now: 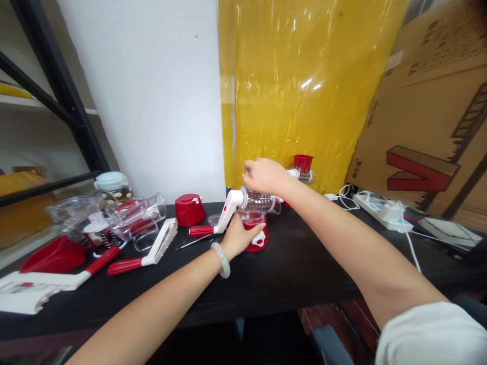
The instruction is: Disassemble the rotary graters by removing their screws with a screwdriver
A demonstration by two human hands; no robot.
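A rotary grater [262,204] stands on the black table, its clear housing around a metal drum. Its white crank [230,208] with a red handle points left and down. My left hand [239,235], with a pale bangle at the wrist, is wrapped around the lower body above the red base [258,241], beside a white lever knob [259,239]. My right hand [266,176] is closed over the top of the clear housing; the part under its fingers is hidden. A thin metal rod [194,242] lies left of the base.
Left are a red base [190,209], clear housings [137,215], a red hopper [57,253] and loose cranks [160,243]. Another grater with a red hopper [303,162] stands behind my right arm. A power strip [384,213] with cables and a large carton [426,116] are at right.
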